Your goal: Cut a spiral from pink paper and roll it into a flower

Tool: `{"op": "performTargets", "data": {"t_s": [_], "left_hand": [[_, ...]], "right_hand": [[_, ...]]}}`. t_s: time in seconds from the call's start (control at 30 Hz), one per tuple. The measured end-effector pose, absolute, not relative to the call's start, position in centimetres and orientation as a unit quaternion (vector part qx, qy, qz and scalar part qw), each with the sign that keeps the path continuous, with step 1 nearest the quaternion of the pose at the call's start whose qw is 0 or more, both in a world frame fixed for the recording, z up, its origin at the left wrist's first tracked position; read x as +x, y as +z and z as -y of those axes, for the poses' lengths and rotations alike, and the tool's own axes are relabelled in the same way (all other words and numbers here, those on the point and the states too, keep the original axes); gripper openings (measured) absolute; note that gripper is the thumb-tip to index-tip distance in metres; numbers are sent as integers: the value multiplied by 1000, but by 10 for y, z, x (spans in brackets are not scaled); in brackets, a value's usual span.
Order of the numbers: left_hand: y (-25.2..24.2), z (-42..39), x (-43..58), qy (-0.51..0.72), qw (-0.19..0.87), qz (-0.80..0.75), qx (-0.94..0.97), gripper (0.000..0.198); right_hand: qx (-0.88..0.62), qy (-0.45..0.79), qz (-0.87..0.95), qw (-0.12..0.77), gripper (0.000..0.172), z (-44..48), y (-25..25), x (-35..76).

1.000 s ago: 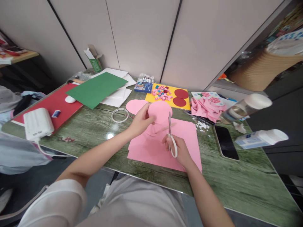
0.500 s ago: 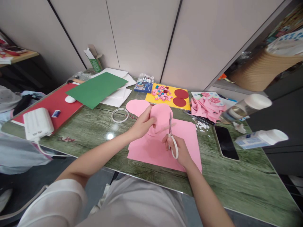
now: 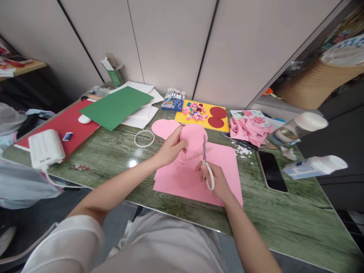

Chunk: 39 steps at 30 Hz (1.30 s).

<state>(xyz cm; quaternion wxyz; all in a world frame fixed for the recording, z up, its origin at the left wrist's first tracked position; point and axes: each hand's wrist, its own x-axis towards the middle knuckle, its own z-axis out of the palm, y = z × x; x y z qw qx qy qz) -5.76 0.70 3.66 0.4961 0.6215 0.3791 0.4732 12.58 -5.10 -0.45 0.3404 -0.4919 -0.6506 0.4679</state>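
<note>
My left hand (image 3: 172, 148) pinches a rounded pink paper piece (image 3: 195, 137) by its left edge, above the table. In my right hand (image 3: 214, 178) are white-handled scissors (image 3: 210, 177), fingers through the loops, blades pointing up against the right edge of that piece. Whether the blades are fully closed I cannot tell. Beneath both hands lie pink paper sheets (image 3: 182, 185) on the green table (image 3: 281, 216). More pink rounded cutouts (image 3: 163, 129) rest just behind my left hand.
A white ring (image 3: 144, 138) lies left of the sheets. Behind are yellow paper (image 3: 184, 106) with pompoms and dark red circles (image 3: 216, 122), and pink scraps (image 3: 250, 131). A phone (image 3: 272, 171) and a white bottle (image 3: 315, 167) are rightward; green paper (image 3: 116, 107) and a power bank (image 3: 46, 148) leftward.
Almost nothing differs. Both hands, the paper piece and the scissors keep nearly the same place, with only a slight shift of the view.
</note>
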Motion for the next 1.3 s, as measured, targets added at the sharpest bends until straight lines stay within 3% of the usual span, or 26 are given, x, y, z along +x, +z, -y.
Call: {"op": "performTargets", "data": {"t_s": [0.97,1.3], "left_hand": [[28,-25,-60,545,543,-382,512,19],[32,-18,-57,515,548,-374,543,20]], "right_hand": [[-499,475,663,291,35,51,0,125],[-506,480,638,326,40,50,0,127]]}}
